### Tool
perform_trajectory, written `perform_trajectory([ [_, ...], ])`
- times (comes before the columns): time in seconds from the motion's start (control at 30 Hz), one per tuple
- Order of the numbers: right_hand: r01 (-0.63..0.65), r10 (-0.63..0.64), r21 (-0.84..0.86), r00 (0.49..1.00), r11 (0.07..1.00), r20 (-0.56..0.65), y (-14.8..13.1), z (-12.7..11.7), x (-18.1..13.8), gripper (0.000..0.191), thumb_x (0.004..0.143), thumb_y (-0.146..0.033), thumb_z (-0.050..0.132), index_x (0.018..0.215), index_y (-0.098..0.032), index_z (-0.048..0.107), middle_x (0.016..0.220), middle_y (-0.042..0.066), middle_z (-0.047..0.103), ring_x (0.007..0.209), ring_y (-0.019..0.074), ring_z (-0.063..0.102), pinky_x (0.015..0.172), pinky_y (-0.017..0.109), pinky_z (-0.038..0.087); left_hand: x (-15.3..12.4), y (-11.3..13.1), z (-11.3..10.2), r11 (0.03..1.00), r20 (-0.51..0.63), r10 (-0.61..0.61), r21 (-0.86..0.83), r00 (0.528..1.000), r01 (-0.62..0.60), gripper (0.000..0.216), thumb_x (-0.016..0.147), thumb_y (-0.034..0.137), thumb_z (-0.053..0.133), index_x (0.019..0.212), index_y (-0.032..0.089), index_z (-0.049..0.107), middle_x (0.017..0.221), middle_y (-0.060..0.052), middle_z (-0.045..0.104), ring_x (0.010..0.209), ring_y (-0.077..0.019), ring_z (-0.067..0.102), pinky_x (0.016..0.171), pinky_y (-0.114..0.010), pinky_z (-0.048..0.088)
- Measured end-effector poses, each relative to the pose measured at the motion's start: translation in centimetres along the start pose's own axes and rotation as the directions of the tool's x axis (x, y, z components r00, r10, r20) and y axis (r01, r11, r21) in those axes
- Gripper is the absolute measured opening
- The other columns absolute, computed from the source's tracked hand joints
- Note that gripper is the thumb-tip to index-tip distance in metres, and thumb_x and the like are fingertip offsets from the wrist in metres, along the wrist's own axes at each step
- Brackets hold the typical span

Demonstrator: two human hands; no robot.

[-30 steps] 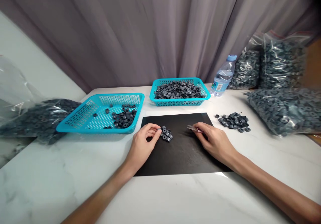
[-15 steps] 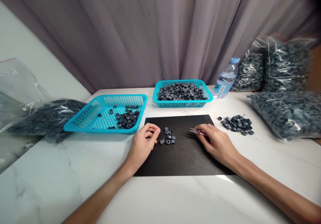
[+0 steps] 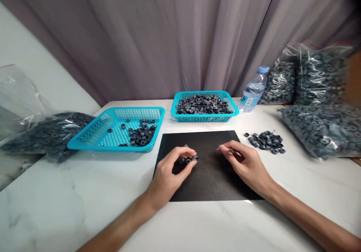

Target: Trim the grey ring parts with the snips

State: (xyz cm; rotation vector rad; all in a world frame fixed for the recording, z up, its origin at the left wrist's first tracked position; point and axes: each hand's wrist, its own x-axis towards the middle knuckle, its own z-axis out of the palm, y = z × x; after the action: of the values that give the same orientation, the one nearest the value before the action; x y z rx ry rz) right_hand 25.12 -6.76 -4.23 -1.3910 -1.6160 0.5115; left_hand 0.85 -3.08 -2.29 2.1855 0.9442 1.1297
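My left hand [image 3: 172, 173] arches over a small pile of dark grey rings [image 3: 188, 161] on a black mat [image 3: 208, 184]. Its thumb and forefinger close on the two sides of one ring [image 3: 196, 158] at the pile's right edge. The other fingers hide part of the pile. Over the right part of the mat, my right hand [image 3: 242, 161] is closed around a slim, pointed metal tool [image 3: 236, 153]. Most of that tool is hidden by the fingers, so its exact kind cannot be made out now.
A blue basket [image 3: 96, 146] with some rings stands at left, and a fuller blue basket [image 3: 205, 119] behind the mat. Loose rings [image 3: 266, 141] lie right of the mat. A water bottle [image 3: 254, 90] and filled plastic bags [image 3: 324, 131] stand at right; another bag [image 3: 53, 131] lies left.
My left hand has moved right from the mat's left edge to the ring pile, opening around it and closing on a ring. My right hand has turned slightly, hiding more of its tool.
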Motion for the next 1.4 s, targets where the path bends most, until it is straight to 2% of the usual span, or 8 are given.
perform_trajectory([
  [0.1, -0.083, 0.067, 0.218, 0.995, 0.972, 0.079, -2.1, 0.7, -0.6, 0.030, 0.101, -0.044, 0.055, 0.092, -0.020, 0.071, 0.079, 0.002, 0.065, 0.065, 0.0138, 0.055, 0.058, 0.025, 0.044, -0.6, 0.4, 0.5, 0.998, 0.054, -0.020, -0.066, 0.998, 0.023, 0.023, 0.094, 0.017, 0.071, 0.113, 0.027, 0.065, 0.105, 0.001, 0.073, 0.095, -0.0147, 0.070, 0.092, -0.027, 0.056],
  [0.2, -0.074, 0.013, 0.275, 0.976, 0.959, 0.219, -3.1, 1.1, -1.2, 0.025, 0.099, -0.043, 0.060, 0.102, -0.022, 0.072, 0.081, 0.001, 0.062, 0.067, 0.0135, 0.053, 0.058, 0.024, 0.043, -0.7, 0.5, 0.7, 0.991, 0.067, -0.044, -0.123, 0.997, 0.052, 0.022, 0.094, 0.020, 0.071, 0.114, 0.028, 0.064, 0.107, 0.001, 0.074, 0.097, -0.0155, 0.070, 0.094, -0.029, 0.057],
  [0.27, -0.053, -0.016, 0.274, 0.969, 0.960, 0.245, -3.1, 1.2, -1.5, 0.022, 0.098, -0.042, 0.064, 0.108, -0.023, 0.071, 0.078, 0.000, 0.059, 0.065, 0.0130, 0.050, 0.055, 0.024, 0.040, -0.7, 0.5, 0.6, 0.986, 0.062, -0.055, -0.151, 0.997, 0.064, 0.021, 0.094, 0.021, 0.071, 0.113, 0.027, 0.065, 0.107, 0.000, 0.074, 0.098, -0.0166, 0.071, 0.094, -0.030, 0.058],
  [0.73, -0.075, 0.005, 0.337, 0.979, 0.939, 0.204, -2.6, 1.3, -1.7, 0.020, 0.098, -0.040, 0.064, 0.101, -0.021, 0.067, 0.070, -0.003, 0.051, 0.060, 0.0120, 0.044, 0.052, 0.024, 0.035, -0.5, 0.8, 1.0, 0.887, 0.158, -0.175, -0.403, 0.972, 0.225, 0.020, 0.092, 0.022, 0.074, 0.108, 0.023, 0.063, 0.104, -0.002, 0.077, 0.097, -0.0177, 0.073, 0.092, -0.030, 0.060],
  [0.87, -0.005, -0.046, 0.308, 0.986, 0.951, 0.159, -2.5, 1.1, -1.8, 0.018, 0.097, -0.037, 0.065, 0.104, -0.020, 0.068, 0.068, -0.003, 0.050, 0.057, 0.0111, 0.043, 0.050, 0.024, 0.033, -0.3, 0.9, 0.9, 0.879, 0.176, -0.193, -0.405, 0.965, 0.250, 0.020, 0.090, 0.023, 0.075, 0.106, 0.022, 0.064, 0.101, -0.004, 0.078, 0.096, -0.0199, 0.074, 0.090, -0.032, 0.061],
  [1.1, 0.151, -0.179, 0.191, 0.974, 0.970, 0.139, -2.5, 1.0, -2.1, 0.017, 0.101, -0.034, 0.060, 0.109, -0.023, 0.071, 0.073, 0.000, 0.059, 0.059, 0.0131, 0.051, 0.055, 0.026, 0.040, -0.2, 1.1, 0.8, 0.859, 0.173, -0.219, -0.432, 0.960, 0.274, 0.020, 0.086, 0.025, 0.079, 0.100, 0.021, 0.065, 0.095, -0.004, 0.078, 0.090, -0.0199, 0.075, 0.086, -0.032, 0.064],
  [1.23, 0.132, -0.159, 0.179, 0.976, 0.975, 0.148, -2.4, 1.0, -2.1, 0.018, 0.101, -0.035, 0.059, 0.104, -0.022, 0.071, 0.075, 0.001, 0.063, 0.059, 0.0132, 0.052, 0.056, 0.027, 0.041, -0.3, 0.9, 0.8, 0.849, 0.216, -0.234, -0.431, 0.948, 0.307, 0.016, 0.090, 0.027, 0.075, 0.102, 0.021, 0.067, 0.096, -0.005, 0.078, 0.088, -0.0212, 0.077, 0.088, -0.035, 0.063],
  [1.4, 0.026, -0.065, 0.224, 0.984, 0.974, 0.167, -2.6, 0.9, -1.9, 0.022, 0.102, -0.035, 0.055, 0.095, -0.021, 0.069, 0.077, 0.002, 0.065, 0.060, 0.0129, 0.049, 0.054, 0.025, 0.038, -0.1, 1.0, 0.7, 0.829, 0.282, -0.228, -0.445, 0.932, 0.338, 0.014, 0.092, 0.027, 0.074, 0.104, 0.020, 0.074, 0.093, -0.004, 0.079, 0.084, -0.0210, 0.078, 0.086, -0.033, 0.061],
])
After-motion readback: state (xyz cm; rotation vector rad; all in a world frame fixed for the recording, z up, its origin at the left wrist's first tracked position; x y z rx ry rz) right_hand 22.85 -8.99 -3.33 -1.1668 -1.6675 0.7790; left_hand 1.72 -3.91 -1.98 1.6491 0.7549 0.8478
